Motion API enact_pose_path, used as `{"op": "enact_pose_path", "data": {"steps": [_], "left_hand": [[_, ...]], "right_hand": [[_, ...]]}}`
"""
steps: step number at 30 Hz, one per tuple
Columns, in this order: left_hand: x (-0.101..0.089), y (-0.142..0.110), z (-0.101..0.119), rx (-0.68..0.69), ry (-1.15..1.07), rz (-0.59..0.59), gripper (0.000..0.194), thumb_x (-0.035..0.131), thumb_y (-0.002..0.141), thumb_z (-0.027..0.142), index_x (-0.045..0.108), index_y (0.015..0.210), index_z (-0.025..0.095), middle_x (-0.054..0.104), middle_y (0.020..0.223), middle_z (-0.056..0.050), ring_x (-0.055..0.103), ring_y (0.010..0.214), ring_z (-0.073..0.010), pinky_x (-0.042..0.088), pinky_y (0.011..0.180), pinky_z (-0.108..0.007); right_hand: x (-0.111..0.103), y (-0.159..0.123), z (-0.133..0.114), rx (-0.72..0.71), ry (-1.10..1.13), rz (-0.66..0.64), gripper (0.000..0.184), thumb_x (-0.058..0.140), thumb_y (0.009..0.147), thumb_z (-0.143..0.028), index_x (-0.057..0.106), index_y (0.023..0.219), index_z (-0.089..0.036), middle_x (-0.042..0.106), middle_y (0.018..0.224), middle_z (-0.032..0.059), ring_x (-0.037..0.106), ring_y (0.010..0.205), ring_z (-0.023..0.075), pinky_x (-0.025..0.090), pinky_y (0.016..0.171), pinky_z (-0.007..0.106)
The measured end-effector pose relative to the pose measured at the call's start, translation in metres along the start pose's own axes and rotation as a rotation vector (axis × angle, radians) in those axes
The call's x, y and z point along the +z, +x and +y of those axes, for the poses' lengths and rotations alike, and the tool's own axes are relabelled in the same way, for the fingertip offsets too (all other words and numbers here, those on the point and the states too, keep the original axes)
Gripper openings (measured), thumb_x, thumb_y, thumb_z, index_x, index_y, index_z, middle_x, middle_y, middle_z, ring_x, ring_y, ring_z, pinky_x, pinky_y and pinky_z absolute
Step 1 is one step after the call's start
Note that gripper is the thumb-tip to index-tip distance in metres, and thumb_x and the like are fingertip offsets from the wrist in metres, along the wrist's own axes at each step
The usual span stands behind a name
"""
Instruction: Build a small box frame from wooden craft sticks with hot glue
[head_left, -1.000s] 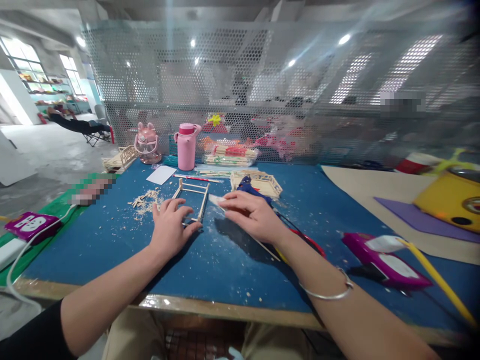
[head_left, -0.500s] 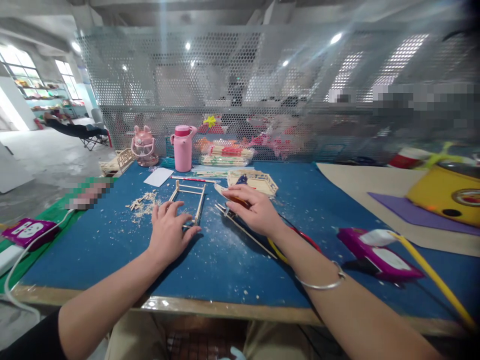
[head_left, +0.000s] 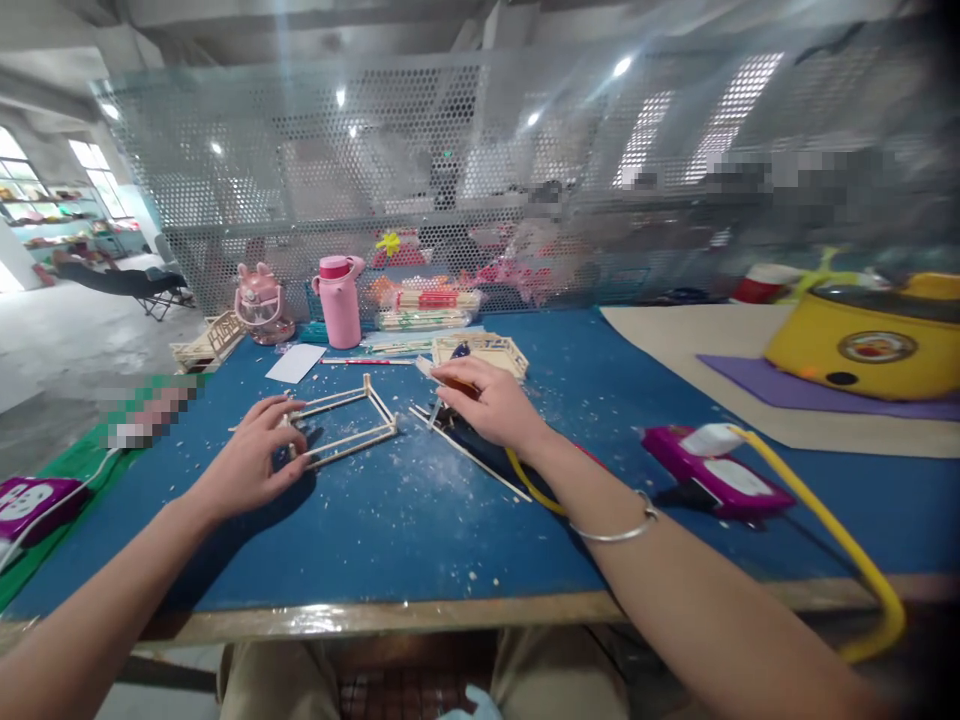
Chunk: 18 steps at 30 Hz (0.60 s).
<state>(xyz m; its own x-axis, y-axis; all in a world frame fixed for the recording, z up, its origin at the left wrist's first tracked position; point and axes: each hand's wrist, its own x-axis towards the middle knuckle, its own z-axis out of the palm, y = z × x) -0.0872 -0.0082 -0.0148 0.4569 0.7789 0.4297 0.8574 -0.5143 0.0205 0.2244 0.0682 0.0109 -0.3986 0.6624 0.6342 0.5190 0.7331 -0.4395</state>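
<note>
My left hand (head_left: 259, 450) grips the left end of a small open frame of thin wooden sticks (head_left: 352, 437), with its fingers and thumb bent around that end. The frame's other end rests near the middle of the blue tabletop. My right hand (head_left: 491, 400) is closed on a tool with a brown-orange handle (head_left: 457, 384); a pale flat tip points left, and its exact kind is unclear. Under this hand lie dark cords and a small metal wire piece (head_left: 434, 412), partly hidden. A long thin stick (head_left: 480, 462) slants along the table beside them.
Behind my right hand sits a wooden lattice tray (head_left: 491, 350). A pink bottle (head_left: 339, 305), a clear pink cup (head_left: 262, 310) and bundled sticks (head_left: 431, 308) stand along the mesh partition. White paper (head_left: 295, 363) lies left, a purple power strip (head_left: 716, 475) and yellow pot (head_left: 855, 340) right.
My left hand has turned the stick frame and moved with it to the left, now gripping its left end. My right hand keeps its tool in nearly the same place. The view has shifted right.
</note>
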Motion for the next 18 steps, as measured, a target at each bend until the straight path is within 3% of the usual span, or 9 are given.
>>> {"op": "enact_pose_path", "data": {"steps": [4, 9, 14, 18], "left_hand": [[0.001, -0.003, -0.008, -0.025, 0.066, 0.020, 0.028, 0.052, 0.079, 0.031, 0.061, 0.103, 0.020, 0.055, 0.123, -0.012, 0.044, 0.119, -0.0288, 0.038, 0.099, -0.048], [0.008, -0.004, 0.000, -0.053, 0.091, 0.093, 0.026, 0.053, 0.080, 0.032, 0.060, 0.102, 0.019, 0.059, 0.119, -0.013, 0.049, 0.116, -0.0289, 0.040, 0.099, -0.045], [0.005, -0.014, -0.004, -0.101, 0.040, 0.126, 0.068, 0.065, 0.070, 0.054, 0.047, 0.124, 0.018, 0.054, 0.127, -0.016, 0.049, 0.118, -0.0321, 0.038, 0.100, -0.048], [0.003, -0.025, -0.010, -0.108, -0.057, 0.028, 0.085, 0.065, 0.066, 0.059, 0.035, 0.135, 0.019, 0.047, 0.135, -0.016, 0.043, 0.124, -0.0322, 0.037, 0.102, -0.048]], "right_hand": [[0.001, -0.001, -0.003, -0.003, -0.010, -0.039, 0.025, 0.055, 0.080, -0.024, 0.069, 0.100, -0.019, 0.066, 0.098, 0.0083, 0.061, 0.091, 0.0182, 0.048, 0.085, 0.035], [0.003, -0.002, -0.004, 0.005, -0.097, -0.133, 0.027, 0.055, 0.081, -0.025, 0.068, 0.104, -0.020, 0.065, 0.098, 0.0079, 0.060, 0.088, 0.0186, 0.048, 0.083, 0.034], [0.001, 0.000, 0.004, 0.186, -0.380, -0.166, 0.023, 0.054, 0.080, -0.029, 0.070, 0.095, -0.020, 0.065, 0.094, 0.0089, 0.060, 0.088, 0.0218, 0.048, 0.077, 0.034], [-0.004, 0.002, 0.013, 0.380, -0.638, -0.181, 0.025, 0.055, 0.079, -0.037, 0.070, 0.091, -0.020, 0.064, 0.096, 0.0119, 0.060, 0.087, 0.0251, 0.047, 0.067, 0.033]]}}
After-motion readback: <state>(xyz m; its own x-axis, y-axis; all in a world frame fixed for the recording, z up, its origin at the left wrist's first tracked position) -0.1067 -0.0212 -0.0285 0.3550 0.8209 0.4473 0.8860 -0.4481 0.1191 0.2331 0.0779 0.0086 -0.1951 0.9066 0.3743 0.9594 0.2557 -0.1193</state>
